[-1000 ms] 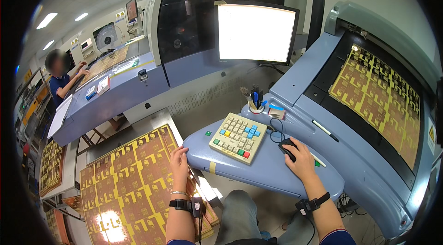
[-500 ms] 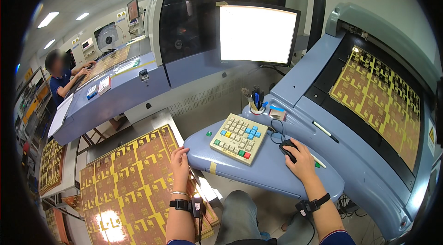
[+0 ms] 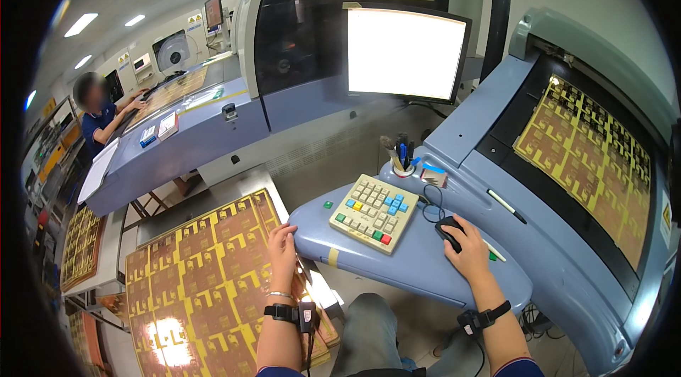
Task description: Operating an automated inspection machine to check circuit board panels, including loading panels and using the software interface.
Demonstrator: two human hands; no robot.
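My right hand (image 3: 467,252) lies over a black computer mouse (image 3: 449,233) on the blue console shelf (image 3: 418,270), its fingers wrapped round it. At the shelf's rounded left end is my left hand (image 3: 281,253), fingers stretched out and holding nothing, with the fingertips at the edge. Between the hands sits a cream keypad (image 3: 374,213) with several blue, green, yellow and red keys. Behind it a monitor (image 3: 404,54) shows a bright white screen. Below and left of my left hand, gold-and-copper patterned panels (image 3: 206,281) lie stacked on a metal table.
A pen cup (image 3: 402,165) and a small holder (image 3: 433,175) stand behind the keypad. One marker (image 3: 506,205) lies on the machine ledge. On the machine bed at right rests another patterned panel (image 3: 582,164). A co-worker (image 3: 99,118) works at a far-left machine.
The whole view has shifted slightly, so the scene sits a little further right. Both hands keep their places, the right one still on the mouse.
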